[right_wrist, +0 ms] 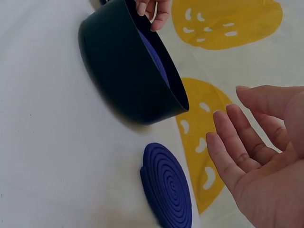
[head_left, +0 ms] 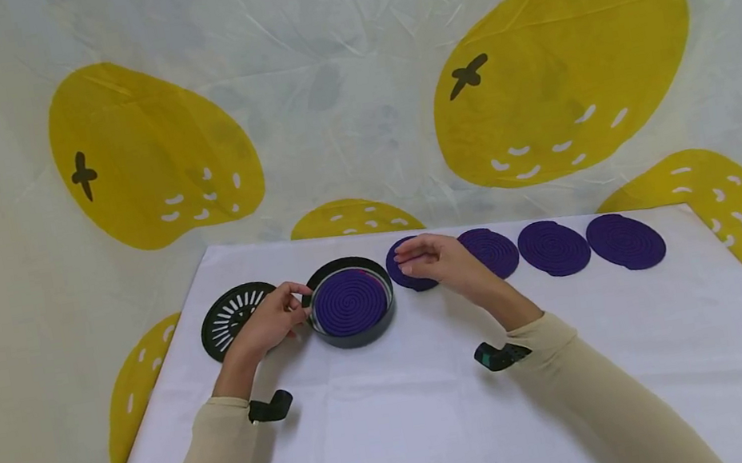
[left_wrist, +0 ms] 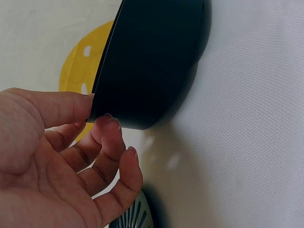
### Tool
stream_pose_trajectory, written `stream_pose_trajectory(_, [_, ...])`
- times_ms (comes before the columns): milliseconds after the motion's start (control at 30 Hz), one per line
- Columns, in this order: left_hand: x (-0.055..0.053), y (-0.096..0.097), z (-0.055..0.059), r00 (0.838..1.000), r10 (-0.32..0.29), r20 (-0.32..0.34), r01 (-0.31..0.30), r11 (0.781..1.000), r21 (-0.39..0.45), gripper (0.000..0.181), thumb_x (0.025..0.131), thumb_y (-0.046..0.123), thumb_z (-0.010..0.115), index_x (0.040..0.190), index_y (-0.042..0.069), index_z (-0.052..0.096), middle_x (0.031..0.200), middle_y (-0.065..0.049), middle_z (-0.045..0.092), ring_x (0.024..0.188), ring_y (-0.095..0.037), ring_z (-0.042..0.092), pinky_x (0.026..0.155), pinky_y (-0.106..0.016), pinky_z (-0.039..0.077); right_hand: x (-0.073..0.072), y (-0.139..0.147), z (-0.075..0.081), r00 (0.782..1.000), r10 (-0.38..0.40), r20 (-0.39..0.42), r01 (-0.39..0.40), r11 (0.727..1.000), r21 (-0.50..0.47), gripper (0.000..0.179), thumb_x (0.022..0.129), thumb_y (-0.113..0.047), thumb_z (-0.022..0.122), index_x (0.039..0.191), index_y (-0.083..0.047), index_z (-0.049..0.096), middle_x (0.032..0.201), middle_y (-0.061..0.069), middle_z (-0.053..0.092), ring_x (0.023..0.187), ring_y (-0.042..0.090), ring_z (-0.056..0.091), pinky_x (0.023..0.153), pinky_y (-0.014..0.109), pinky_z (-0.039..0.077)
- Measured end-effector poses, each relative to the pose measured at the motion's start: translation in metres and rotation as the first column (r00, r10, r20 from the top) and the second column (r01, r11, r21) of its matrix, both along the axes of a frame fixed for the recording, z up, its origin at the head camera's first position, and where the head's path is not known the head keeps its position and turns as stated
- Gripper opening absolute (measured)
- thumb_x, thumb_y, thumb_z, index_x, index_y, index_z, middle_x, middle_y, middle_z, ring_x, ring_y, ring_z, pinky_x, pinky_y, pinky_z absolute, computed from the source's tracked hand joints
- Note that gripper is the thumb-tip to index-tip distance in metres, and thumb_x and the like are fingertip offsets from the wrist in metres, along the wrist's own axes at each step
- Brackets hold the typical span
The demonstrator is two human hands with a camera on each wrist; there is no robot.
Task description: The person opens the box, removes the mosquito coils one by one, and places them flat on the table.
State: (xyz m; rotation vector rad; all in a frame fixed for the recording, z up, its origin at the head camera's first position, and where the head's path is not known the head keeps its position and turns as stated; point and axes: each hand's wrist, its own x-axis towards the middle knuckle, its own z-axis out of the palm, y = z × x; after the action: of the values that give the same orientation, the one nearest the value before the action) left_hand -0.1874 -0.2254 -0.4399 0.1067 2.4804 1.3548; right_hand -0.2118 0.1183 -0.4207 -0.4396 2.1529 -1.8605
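Note:
A dark round mosquito coil tin (head_left: 356, 340) stands on the table with a purple mosquito coil (head_left: 351, 302) lying flat inside. My left hand (head_left: 269, 322) pinches the tin's left rim, its thumb at the edge and the other fingers curled beside the wall in the left wrist view. To the right, my right hand (head_left: 439, 259) hovers with relaxed fingers and holds nothing. It partly covers another purple coil (right_wrist: 168, 187), which lies on the table close to the tin. In the right wrist view the tin's wall (right_wrist: 128, 71) hides most of the coil inside.
A dark slotted lid (head_left: 226, 326) lies left of the tin, partly behind my left hand. More purple coils (head_left: 554, 248) lie in a row to the right along the white table's (head_left: 403, 437) back edge. A curtain (head_left: 351, 105) with yellow fruit prints hangs behind.

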Motion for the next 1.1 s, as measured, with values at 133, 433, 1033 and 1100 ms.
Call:
stream_pose_trajectory(133, [-0.001,0.000,0.000,1.000,0.005,0.007,-0.005,1.000,-0.007,0.035,0.099,0.009,0.063,0.132,0.008,0.055,0.092,-0.009,0.052,0.080,-0.029,0.058,0.064,-0.038,0.051,0.000,-0.008,0.000,1.000,0.023,-0.017,-0.023,1.000,0.005,0.037,0.093,0.003,0.069,0.129,0.007,0.061,0.126,0.025,0.065,0.118,0.041,0.063,0.088,0.022,0.055])
stream_pose_trajectory(433, [-0.001,0.000,0.001,1.000,0.000,0.007,0.000,1.000,0.004,0.034,0.098,0.007,0.062,0.132,0.007,0.055,0.091,-0.009,0.053,0.078,-0.025,0.057,0.066,-0.041,0.051,-0.002,-0.023,-0.003,0.995,0.071,-0.065,-0.070,0.997,0.019,0.041,0.088,0.009,0.071,0.128,0.006,0.062,0.133,0.030,0.059,0.124,0.046,0.058,0.092,0.023,0.054])
stream_pose_trajectory(1033, [-0.002,-0.001,-0.001,1.000,-0.004,0.017,0.004,1.000,0.002,0.034,0.099,0.007,0.061,0.133,0.007,0.055,0.092,-0.008,0.053,0.081,-0.025,0.058,0.066,-0.041,0.052,0.000,-0.048,-0.003,0.995,0.095,-0.036,-0.094,0.995,0.030,0.040,0.089,0.002,0.074,0.128,0.001,0.064,0.136,0.026,0.059,0.129,0.044,0.055,0.095,0.033,0.055])
stream_pose_trajectory(1100, [-0.002,-0.001,-0.001,1.000,-0.004,0.019,0.004,1.000,0.005,0.034,0.099,0.006,0.060,0.133,0.007,0.055,0.092,-0.009,0.053,0.082,-0.025,0.058,0.067,-0.041,0.052,0.000,-0.050,-0.004,0.995,0.094,-0.034,-0.094,0.995,0.026,0.039,0.089,0.000,0.074,0.127,0.000,0.065,0.136,0.026,0.059,0.129,0.043,0.055,0.095,0.034,0.055])
